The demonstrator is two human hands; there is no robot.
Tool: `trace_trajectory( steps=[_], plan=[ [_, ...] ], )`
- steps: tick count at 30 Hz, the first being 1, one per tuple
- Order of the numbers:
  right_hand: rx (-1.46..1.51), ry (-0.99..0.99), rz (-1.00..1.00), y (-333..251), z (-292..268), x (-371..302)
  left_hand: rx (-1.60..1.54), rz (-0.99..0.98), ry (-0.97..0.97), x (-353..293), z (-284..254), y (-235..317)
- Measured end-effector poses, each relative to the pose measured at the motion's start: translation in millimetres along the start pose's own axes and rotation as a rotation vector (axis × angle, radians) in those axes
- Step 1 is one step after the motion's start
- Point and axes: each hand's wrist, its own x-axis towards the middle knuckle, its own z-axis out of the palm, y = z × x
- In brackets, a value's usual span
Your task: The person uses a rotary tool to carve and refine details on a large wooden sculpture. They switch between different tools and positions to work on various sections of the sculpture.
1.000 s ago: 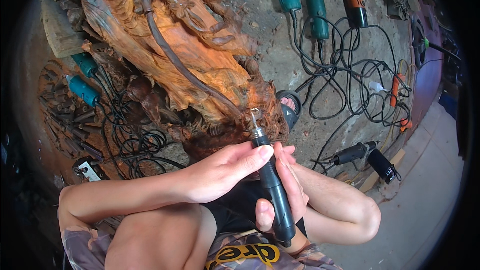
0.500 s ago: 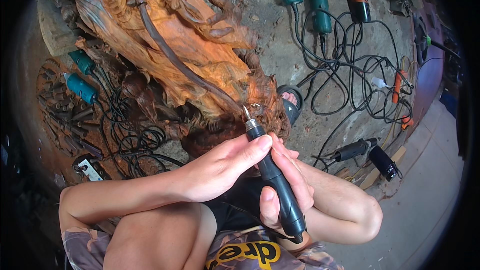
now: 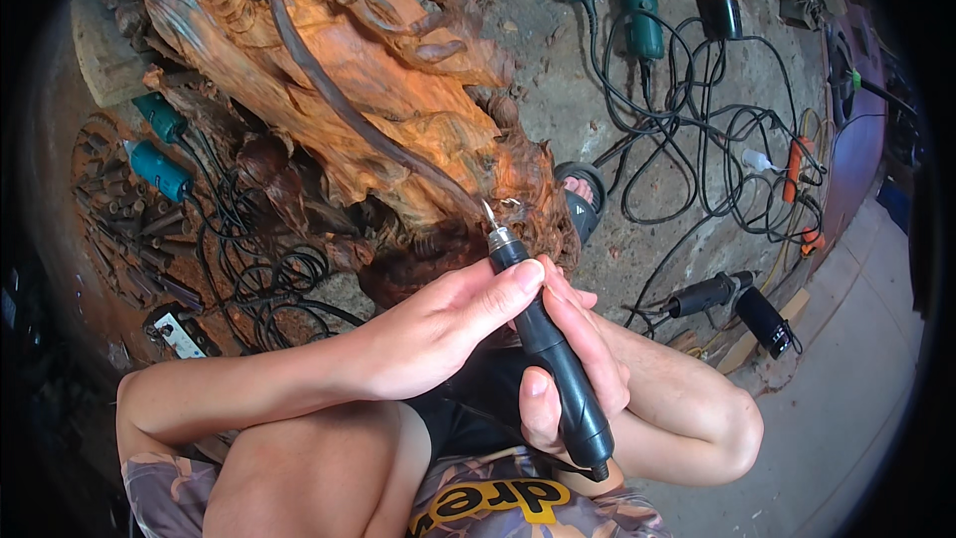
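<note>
A large orange-brown carved wood piece (image 3: 378, 110) lies across the upper middle of the view. A black rotary carving tool (image 3: 553, 359) points up at it, and the pointed bit (image 3: 489, 214) touches the lower edge of the wood. My right hand (image 3: 578, 364) wraps the tool's body. My left hand (image 3: 448, 324) reaches across from the left and its fingers press on the tool just below the collar. My bent knee and patterned shorts fill the bottom of the view.
Several corded power tools (image 3: 637, 0) in teal and orange lie at the top right with tangled black cables (image 3: 717, 149). A black handpiece (image 3: 712, 294) lies at right. Teal tools (image 3: 159, 169), metal bits and a power strip (image 3: 179, 334) sit at left. A sandalled foot (image 3: 581, 194) shows beside the wood.
The tool and both hands have slid slightly down and right along the wood's lower edge. The grip is unchanged.
</note>
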Motion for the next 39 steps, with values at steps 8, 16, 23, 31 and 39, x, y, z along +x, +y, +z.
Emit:
trace_trajectory(
  steps=[8,16,23,31,39],
  plan=[
    [-0.002,0.022,-0.008,1.5,2.8,-2.6,0.033,0.007,-0.079,1.9,-7.2,-0.9],
    [-0.045,0.099,-0.146,16.3,11.8,-10.2,-0.068,-0.015,-0.046,0.3,-3.8,-6.4],
    [-0.040,0.069,-0.206,18.5,11.9,-1.4,-0.101,0.049,-0.043,-0.5,-5.8,-8.5],
    [-0.239,-0.601,-0.059,-11.2,-43.5,20.8,-0.029,0.024,-0.050,0.5,-1.8,-1.6],
    [-0.033,-0.133,0.087,-6.4,-10.8,6.5,-0.074,-0.002,-0.050,1.7,-2.4,-1.9]
  ],
)
